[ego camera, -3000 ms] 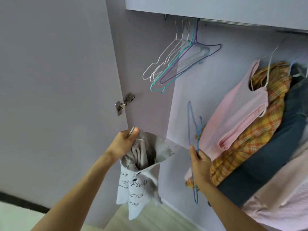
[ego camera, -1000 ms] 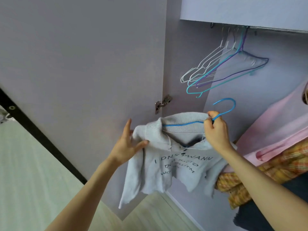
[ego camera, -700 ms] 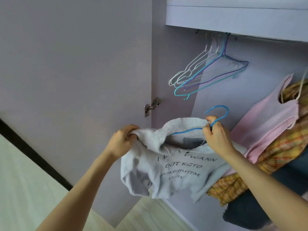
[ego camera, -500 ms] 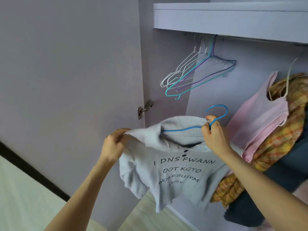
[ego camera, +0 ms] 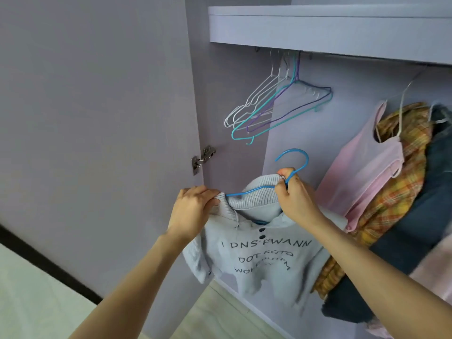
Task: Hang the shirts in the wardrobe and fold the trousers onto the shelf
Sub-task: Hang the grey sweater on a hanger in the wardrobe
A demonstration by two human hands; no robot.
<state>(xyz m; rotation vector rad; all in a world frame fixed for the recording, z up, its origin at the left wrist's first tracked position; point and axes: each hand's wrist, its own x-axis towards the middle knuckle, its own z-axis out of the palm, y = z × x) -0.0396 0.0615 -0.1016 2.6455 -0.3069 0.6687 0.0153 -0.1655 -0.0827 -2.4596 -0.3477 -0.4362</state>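
Observation:
A pale grey shirt (ego camera: 259,255) with black lettering and a ribbed collar hangs on a blue wire hanger (ego camera: 293,162) in front of the open wardrobe. My right hand (ego camera: 294,194) grips the hanger's neck just under its hook, together with the collar. My left hand (ego camera: 193,211) pinches the shirt's left shoulder at the hanger's left end. The hook points up, well below the rail (ego camera: 318,53). The hanger's lower bar is hidden inside the shirt.
Several empty wire hangers (ego camera: 271,111) hang on the rail's left part. A pink top (ego camera: 367,165), a yellow plaid shirt (ego camera: 396,192) and dark denim (ego camera: 420,216) hang at the right. The wardrobe door (ego camera: 97,118) stands open at the left. A shelf (ego camera: 330,28) runs above.
Three seconds ago the shirt and hanger were in separate hands; now the hanger sits inside the collar. In the last second my left hand pulled the shoulder over the hanger's left end.

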